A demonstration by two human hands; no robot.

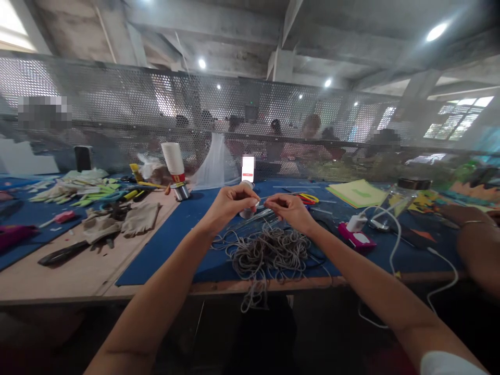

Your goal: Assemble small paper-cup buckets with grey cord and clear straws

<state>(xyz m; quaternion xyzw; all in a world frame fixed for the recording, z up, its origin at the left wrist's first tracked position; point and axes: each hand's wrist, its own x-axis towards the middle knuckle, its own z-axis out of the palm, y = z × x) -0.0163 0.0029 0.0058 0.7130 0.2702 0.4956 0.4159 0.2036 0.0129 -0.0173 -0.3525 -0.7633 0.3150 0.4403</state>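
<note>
My left hand [233,204] is pinched above the blue mat, thumb against forefinger, with a tiny pale bit at the tips. Close by on the right, my right hand [291,209] also pinches, fingertips pointing toward the left one. A faint thin line shows in the narrow gap between them; whether both hands hold it I cannot tell. Below the hands lies a tangled heap of grey cord [269,252], with some loops hanging over the table's front edge. Thin clear rods [253,221] lie behind the heap. Scissors with red and yellow handles [308,198] rest just beyond my right hand.
A lit phone [248,169] stands upright behind my hands. To the left are stacked paper cups [172,159], a wire spool [180,191] and work gloves [140,219]. At right lie coloured paper sheets [357,192], a pink power strip [357,238] with white cables, a jar [394,203] and another person's arm [478,247].
</note>
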